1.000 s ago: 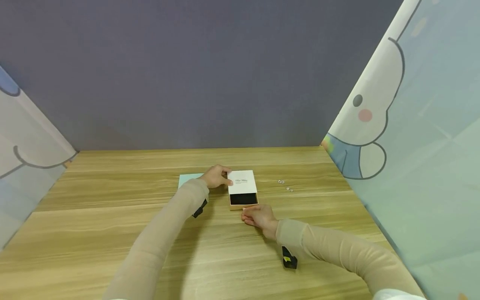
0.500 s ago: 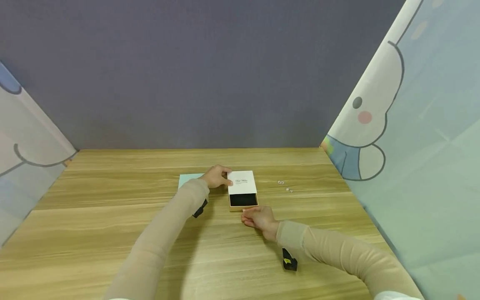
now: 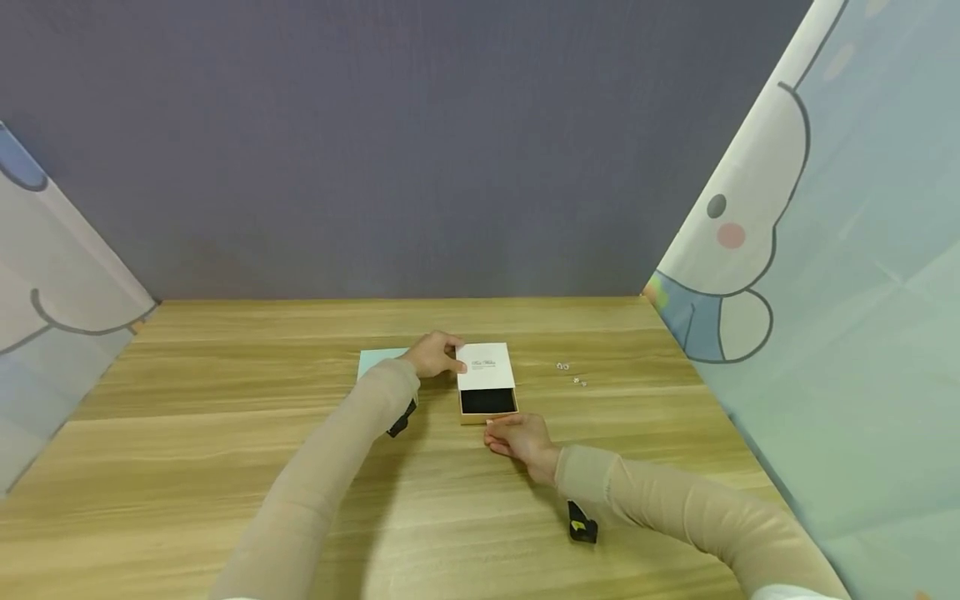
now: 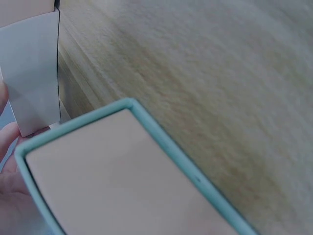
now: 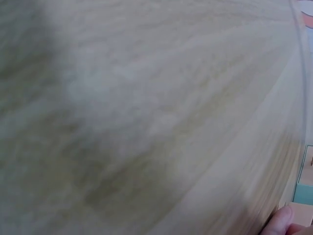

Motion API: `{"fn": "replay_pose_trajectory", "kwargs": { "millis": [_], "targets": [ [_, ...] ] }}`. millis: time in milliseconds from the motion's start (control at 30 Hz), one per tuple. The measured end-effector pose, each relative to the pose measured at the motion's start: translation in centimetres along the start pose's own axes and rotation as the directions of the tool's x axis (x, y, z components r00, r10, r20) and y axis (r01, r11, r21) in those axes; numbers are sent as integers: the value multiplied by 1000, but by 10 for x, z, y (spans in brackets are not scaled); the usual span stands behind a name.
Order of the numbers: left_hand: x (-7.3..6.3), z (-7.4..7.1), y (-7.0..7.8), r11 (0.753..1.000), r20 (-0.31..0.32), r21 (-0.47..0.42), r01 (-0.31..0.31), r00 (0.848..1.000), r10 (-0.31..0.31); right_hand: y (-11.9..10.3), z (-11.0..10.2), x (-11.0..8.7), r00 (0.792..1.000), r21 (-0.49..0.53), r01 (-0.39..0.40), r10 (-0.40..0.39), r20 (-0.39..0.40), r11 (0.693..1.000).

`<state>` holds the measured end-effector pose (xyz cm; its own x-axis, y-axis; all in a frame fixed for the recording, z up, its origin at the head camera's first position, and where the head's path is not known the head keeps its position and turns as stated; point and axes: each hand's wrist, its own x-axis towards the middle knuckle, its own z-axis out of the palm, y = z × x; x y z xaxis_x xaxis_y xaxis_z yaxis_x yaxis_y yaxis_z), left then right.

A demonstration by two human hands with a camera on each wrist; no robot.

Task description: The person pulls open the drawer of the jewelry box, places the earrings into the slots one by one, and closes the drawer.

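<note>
Head view: two hands on a white drawer box

Near the middle of the table (image 3: 262, 383), closer to its far edge than to its near one, lies a small drawer box with a white slip cover (image 3: 486, 377). Its top carries dark script that looks like "Best Wishes", with a finer line beneath too small to read. Out of the cover's near end sticks a cardboard drawer (image 3: 474, 419), its rim tan, its inside matte black.

The left hand (image 3: 432, 354) pinches the cover along its left edge, thumb on top. The right hand (image 3: 522, 436) pinches the drawer's front, its grip narrow.

Just left of the cover, partly hidden behind the left wrist, sits a mint-green box (image 3: 381, 357); the left wrist view shows its raised rim around a smooth, pale peach panel. Towards the table's right edge lie tiny shiny pieces (image 3: 566, 367), too small to identify.

The table has streaky yellow-brown wood grain. Both arms wear smooth beige sleeves (image 3: 330, 475). A plain purple-grey panel (image 3: 405, 150) rises behind the far edge; along the right edge stands a creased, pale-blue cartoon-printed sheet (image 3: 862, 333).
</note>
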<state>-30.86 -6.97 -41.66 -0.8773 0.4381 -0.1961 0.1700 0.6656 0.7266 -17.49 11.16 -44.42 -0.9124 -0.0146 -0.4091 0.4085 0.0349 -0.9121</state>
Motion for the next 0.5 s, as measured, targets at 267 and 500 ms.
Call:
{"fn": "replay_pose_trajectory", "kwargs": {
  "millis": [267,500],
  "targets": [
    [-1,0,1,1000,3,-7,-7,1000,7,-1,-15,-9,990,-107,121,-112,86,987],
    [-1,0,0,1000,8,-14,-7,1000,8,-21,-52,-9,935,-365,338,-265,237,867]
  ]
}}
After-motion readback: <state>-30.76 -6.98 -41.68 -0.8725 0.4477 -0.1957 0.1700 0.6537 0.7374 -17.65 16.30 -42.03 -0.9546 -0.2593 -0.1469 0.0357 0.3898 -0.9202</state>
